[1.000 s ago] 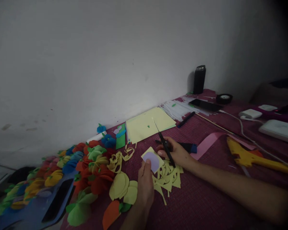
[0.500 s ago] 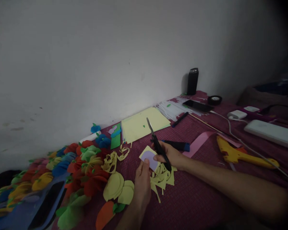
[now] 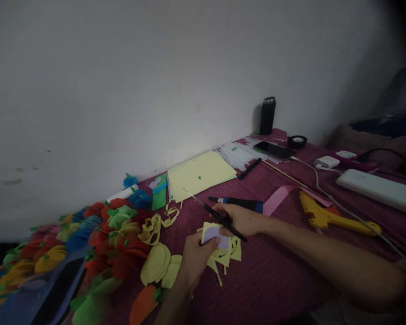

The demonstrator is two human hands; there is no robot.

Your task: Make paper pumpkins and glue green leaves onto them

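My left hand (image 3: 196,255) pinches a small stack of paper: a lilac rounded piece (image 3: 212,234) lies on top of a pale yellow square (image 3: 205,227), with the thumb pressed over it. My right hand (image 3: 238,218) is closed round black-handled scissors (image 3: 223,220), whose blades point up and to the left. Its fingertips also touch the paper's right edge. Yellow paper offcuts (image 3: 221,263) lie on the table beneath the hands. Left of my left hand are cut yellow rounded pieces (image 3: 155,264) and an orange piece (image 3: 143,303).
Many coloured paper flowers (image 3: 117,234) crowd the left side. A stack of yellow sheets (image 3: 203,174) lies by the wall. On the right are a yellow glue gun (image 3: 328,217), a pink ribbon (image 3: 280,198), a white power bank (image 3: 379,189) and cables. A black can (image 3: 267,116) stands at the back.
The scissors have swung from pointing steeply up to lying flatter toward the left. The paper has turned slightly and moved lower in my left hand. The view has shifted a little.
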